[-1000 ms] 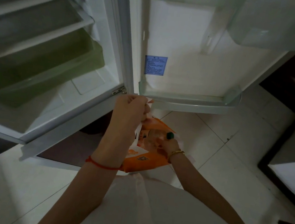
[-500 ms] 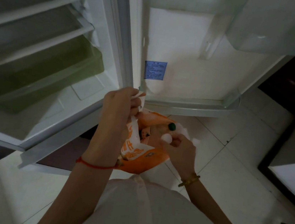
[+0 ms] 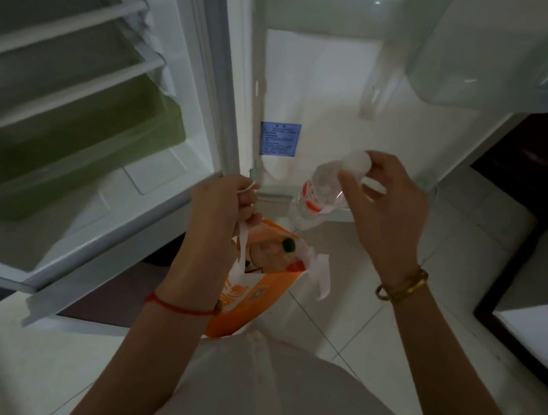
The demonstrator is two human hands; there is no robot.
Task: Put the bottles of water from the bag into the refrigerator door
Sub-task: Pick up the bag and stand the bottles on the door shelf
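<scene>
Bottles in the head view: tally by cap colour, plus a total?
White cap: 1, the clear water bottle gripped by the right hand, out of the bag.
Green cap: 1, the bottle in the orange bag, which the left hand holds by its handles.
Total: 2 visible; the bag may hide more.

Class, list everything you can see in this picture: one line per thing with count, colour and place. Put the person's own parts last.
Water bottle: one, clear, red label, held before the door.
Bag: one, orange, hanging below the fridge.
Green-capped bottle: one, inside the bag.
Lower door shelf: one, pale, bottom of door.
Upper door bin: one, clear, top right.
Blue sticker: one, on door.
Green drawer: one, inside fridge.
Left hand: holds bag handles.
Right hand: grips the water bottle.
</scene>
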